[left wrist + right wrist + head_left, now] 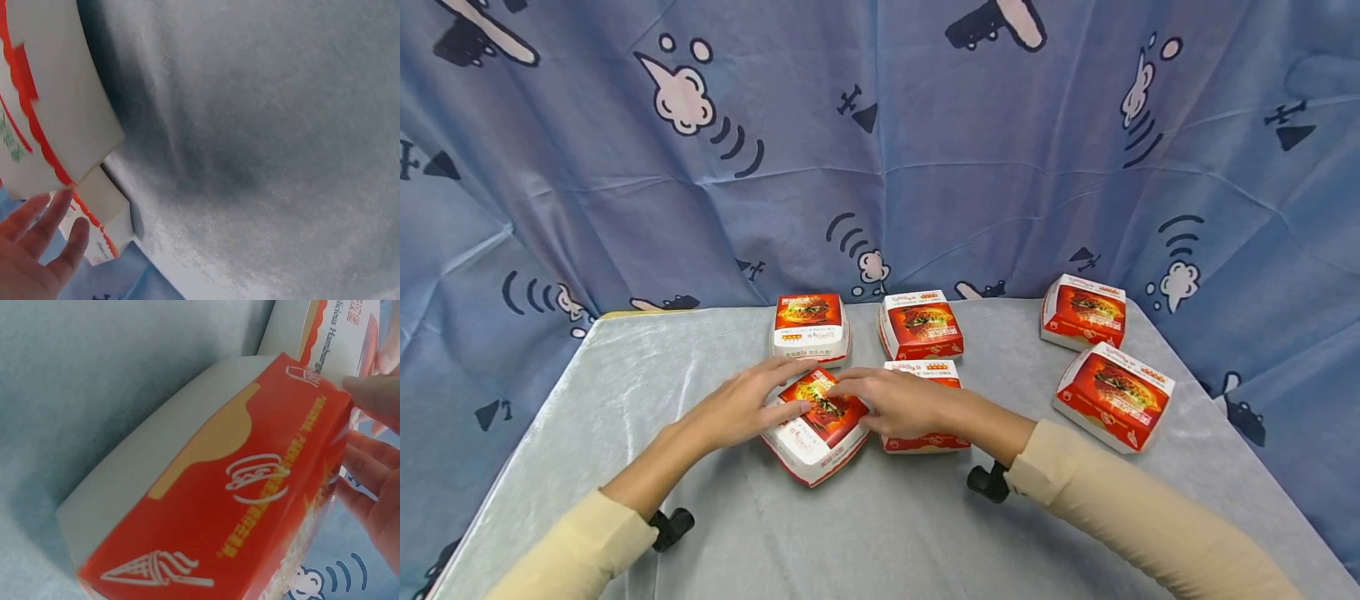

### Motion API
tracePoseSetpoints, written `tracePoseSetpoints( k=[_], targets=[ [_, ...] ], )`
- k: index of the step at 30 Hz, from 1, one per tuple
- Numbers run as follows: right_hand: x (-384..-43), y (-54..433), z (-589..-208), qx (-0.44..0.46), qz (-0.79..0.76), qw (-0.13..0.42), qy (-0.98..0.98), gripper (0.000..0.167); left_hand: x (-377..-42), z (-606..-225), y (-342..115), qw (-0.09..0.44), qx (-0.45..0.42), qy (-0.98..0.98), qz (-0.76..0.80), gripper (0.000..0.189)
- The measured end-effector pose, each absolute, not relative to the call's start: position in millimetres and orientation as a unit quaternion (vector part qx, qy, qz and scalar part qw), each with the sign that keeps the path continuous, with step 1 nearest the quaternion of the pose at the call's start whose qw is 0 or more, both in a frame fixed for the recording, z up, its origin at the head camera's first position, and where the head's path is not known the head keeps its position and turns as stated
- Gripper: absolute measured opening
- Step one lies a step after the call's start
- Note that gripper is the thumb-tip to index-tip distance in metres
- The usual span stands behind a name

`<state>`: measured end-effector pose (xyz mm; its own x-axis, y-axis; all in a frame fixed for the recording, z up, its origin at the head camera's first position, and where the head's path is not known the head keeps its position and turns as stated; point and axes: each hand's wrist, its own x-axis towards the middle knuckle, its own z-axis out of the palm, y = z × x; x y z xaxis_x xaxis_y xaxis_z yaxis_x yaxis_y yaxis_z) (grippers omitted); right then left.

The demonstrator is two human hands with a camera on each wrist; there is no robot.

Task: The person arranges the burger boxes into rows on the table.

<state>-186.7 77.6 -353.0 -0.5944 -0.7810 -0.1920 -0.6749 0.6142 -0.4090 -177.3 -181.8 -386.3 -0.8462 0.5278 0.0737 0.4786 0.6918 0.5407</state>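
Between both hands, in the head view, a red and white hamburger box (808, 439) sits on the table, turned at an angle to its neighbours. My left hand (741, 406) touches it from the left, its thumb over the lid and its fingers extended along the far side. From the right, my right hand (904, 400) reaches the same box with loosely extended fingers. That hand passes over a second hamburger box (925, 444), which fills much of the right wrist view. The left wrist view shows my left fingers (47, 225) at a corner of the turned box (75, 94).
Behind the hands stand two more hamburger boxes, one at left (808, 343) and one at middle (922, 331). Another pair, a far box (1084, 312) and a nearer box (1114, 397), is at the right. A grey cloth covers the table (820, 542); a blue patterned curtain (805, 208) hangs behind.
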Motion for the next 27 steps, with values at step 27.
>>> tracePoseSetpoints(
  k=[27],
  targets=[
    [-187.0,78.7,-353.2,-0.378,-0.123,0.117,0.91,0.06,-178.0,-383.7,-180.3,0.01,0.254,0.936,0.242,0.035]
  ],
)
